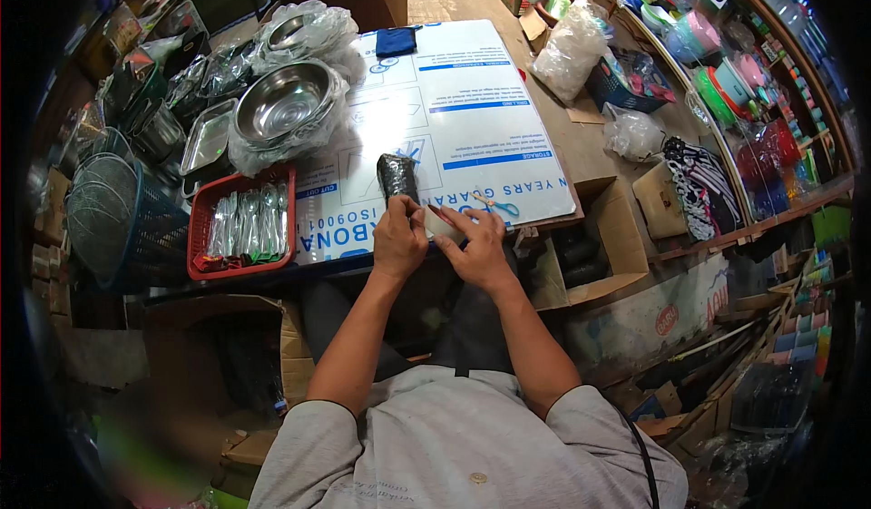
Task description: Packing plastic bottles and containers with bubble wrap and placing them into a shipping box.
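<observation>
A bundle wrapped in shiny black plastic (397, 174) lies on the printed white sheet in front of me. At its near end, the thumb and fingers of my left hand (398, 238) are pinched together, touching it. Just to the right, my right hand (480, 242) has its fingers bent around a small pale object (437, 226) with a dark red part showing. My fingers hide most of that object, so I cannot tell what it is. Close beyond the right fingers rest scissors with light blue handles (502, 206).
The white printed sheet (490, 128) covers the table. On the left are a red plastic basket (291, 230) of wrapped spoons, steel bowls (282, 104) and a mesh strainer (102, 203). A folded dark blue cloth (396, 42) lies at the far edge. An open cardboard box (626, 250) stands right.
</observation>
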`<state>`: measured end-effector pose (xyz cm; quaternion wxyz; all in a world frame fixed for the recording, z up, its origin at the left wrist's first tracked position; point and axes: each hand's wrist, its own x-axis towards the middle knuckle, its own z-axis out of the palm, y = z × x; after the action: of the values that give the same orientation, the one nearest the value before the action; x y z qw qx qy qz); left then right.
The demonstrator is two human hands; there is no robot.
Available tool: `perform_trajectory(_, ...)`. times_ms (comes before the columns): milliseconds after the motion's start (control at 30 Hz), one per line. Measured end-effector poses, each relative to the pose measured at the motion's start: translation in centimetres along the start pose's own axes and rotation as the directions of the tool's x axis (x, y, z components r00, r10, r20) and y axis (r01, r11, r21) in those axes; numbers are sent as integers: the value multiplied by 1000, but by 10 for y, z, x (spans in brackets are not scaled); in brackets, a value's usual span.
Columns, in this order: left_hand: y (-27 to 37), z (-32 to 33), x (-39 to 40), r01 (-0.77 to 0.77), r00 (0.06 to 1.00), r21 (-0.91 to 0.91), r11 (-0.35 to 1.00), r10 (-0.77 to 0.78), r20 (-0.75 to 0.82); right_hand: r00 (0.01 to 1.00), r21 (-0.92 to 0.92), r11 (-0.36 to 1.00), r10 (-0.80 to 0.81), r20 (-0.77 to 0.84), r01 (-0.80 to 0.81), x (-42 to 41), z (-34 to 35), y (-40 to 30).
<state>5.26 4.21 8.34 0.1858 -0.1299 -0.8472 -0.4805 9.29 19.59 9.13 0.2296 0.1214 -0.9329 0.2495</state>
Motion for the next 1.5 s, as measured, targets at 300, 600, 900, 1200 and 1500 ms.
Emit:
perform_trajectory(300, -15, 11, -5, -317, 948, -1, 948, 317, -8, 816, 431, 717, 343, 465, -547, 25, 33, 18)
perform_trajectory(600, -66, 21, -6, 58, 996, 219, 974, -71, 55, 754, -70, 826, 541, 373, -559, 41, 85, 51)
perform_trajectory(900, -103, 27, -21, 668, 672, 205, 715, -699, 247, 586, -246, 758, 632, 507, -605, 33, 119, 58)
perform_trajectory(1200, -140, 29, -34, 659, 688, 157, 735, -674, 269, 849, 1, 886, 444, 285, -464, 17, 118, 19)
perform_trajectory(1500, -128, 16, -50, 780, 618, -65, 622, -751, 234, 541, 533, 178, 510, 669, -827, 7, 137, 7)
